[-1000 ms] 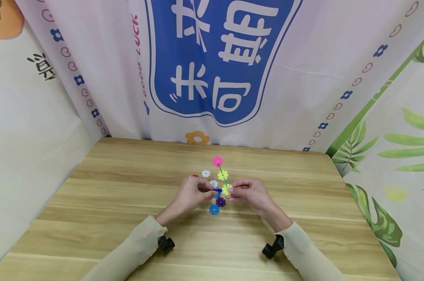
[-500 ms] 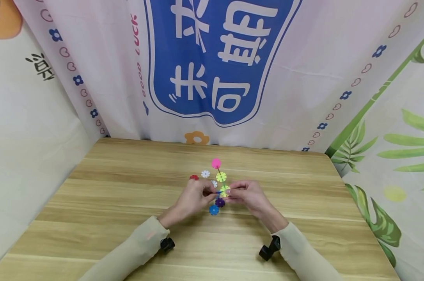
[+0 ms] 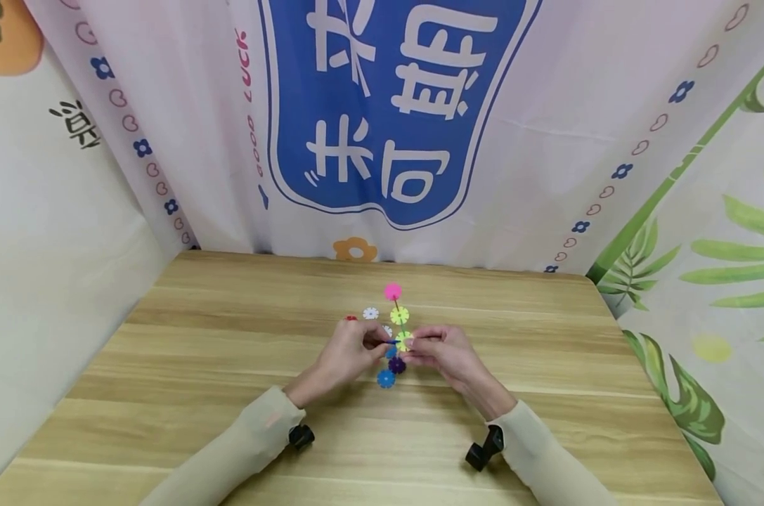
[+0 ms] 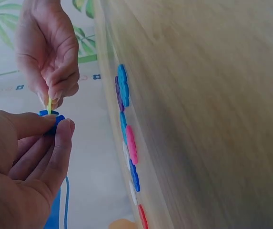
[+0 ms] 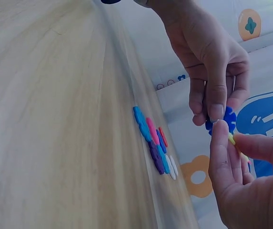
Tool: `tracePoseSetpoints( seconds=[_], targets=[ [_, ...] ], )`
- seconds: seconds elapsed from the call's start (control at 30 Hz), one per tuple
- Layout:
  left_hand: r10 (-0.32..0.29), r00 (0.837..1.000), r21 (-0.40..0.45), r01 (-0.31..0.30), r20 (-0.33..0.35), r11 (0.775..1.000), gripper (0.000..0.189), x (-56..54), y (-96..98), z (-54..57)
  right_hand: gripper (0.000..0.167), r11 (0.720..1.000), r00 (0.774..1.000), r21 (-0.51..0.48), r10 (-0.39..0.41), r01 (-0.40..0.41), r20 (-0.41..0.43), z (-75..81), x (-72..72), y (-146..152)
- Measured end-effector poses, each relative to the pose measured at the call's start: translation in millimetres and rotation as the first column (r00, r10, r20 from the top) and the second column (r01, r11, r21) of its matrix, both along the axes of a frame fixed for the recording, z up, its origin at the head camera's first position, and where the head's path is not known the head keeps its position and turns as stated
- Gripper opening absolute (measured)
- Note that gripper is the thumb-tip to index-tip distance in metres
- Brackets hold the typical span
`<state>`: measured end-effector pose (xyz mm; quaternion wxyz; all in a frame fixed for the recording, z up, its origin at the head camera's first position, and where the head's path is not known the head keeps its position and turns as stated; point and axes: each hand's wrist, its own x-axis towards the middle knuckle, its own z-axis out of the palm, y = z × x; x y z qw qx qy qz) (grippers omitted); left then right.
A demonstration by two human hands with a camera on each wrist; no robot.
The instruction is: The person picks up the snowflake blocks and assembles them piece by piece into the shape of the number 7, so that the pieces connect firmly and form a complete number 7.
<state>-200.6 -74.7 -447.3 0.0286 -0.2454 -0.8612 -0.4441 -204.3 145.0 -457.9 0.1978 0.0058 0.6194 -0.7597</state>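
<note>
My left hand [image 3: 350, 353] pinches a dark blue notched snowflake disc [image 5: 229, 119] between thumb and fingers. Facing it, my right hand [image 3: 450, 357] pinches a yellow snowflake disc [image 3: 403, 342] at the near end of a joined chain. That chain runs away from me through a green disc seen edge-on, another yellow disc [image 3: 399, 315] and a thin red edge to a pink disc [image 3: 393, 291]. In both wrist views the blue and yellow discs meet at their rims; fingertips partly cover the joint, so how deep the notches sit cannot be told.
Loose discs lie flat on the wooden table [image 3: 242, 351] below the hands: light blue [image 3: 386, 379], purple [image 3: 397, 365], white [image 3: 371, 313], red [image 3: 351, 318], pink [image 4: 132, 145] and dark blue [image 4: 135, 175]. A printed curtain [image 3: 533, 176] hangs behind the table's far edge.
My right hand has shifted slightly left with the chain, bringing its yellow disc against the blue one. The blue disc now shows edge-on in the head view; the loose discs have stayed put.
</note>
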Motion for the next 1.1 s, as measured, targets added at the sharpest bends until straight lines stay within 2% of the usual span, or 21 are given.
tracePoseSetpoints(
  seconds=[0.17, 0.37, 0.53, 0.77, 0.9, 1.1],
  targets=[
    [-0.002, 0.998, 0.023, 0.0, 0.061, 1.0, 0.009, -2.2, -3.6, -0.1, 0.032, 1.0, 1.0, 0.017, -0.003, 0.002, 0.006, 0.3, -0.4, 3.7],
    [0.036, 0.997, -0.023, -0.035, 0.063, 0.999, 0.008, -11.8, -16.5, -0.9, 0.036, 0.999, 1.0, 0.034, -0.025, 0.024, 0.012, 0.2, -1.8, 12.8],
    [0.083, 0.992, -0.08, -0.076, 0.091, 0.994, 0.015, -26.2, -32.6, -5.1, 0.035, 0.999, 0.999, 0.031, -0.031, 0.03, 0.009, 0.0, -2.7, 19.2],
    [0.152, 0.981, -0.225, -0.121, 0.124, 0.967, 0.016, -51.5, -54.1, -15.4, 0.033, 0.999, 1.0, 0.03, -0.029, 0.029, -0.004, 1.0, -2.4, 23.3],
    [0.15, 0.98, -0.254, -0.113, 0.132, 0.961, 0.016, -63.4, -62.8, -21.7, 0.032, 0.999, 0.999, 0.027, -0.033, 0.033, -0.003, 0.6, -2.4, 23.6],
    [0.114, 0.984, -0.271, -0.074, 0.135, 0.96, 0.022, -75.4, -68.4, -23.4, 0.03, 0.999, 0.999, 0.025, -0.035, 0.035, -0.006, -1.0, -3.5, 23.1]
  ],
)
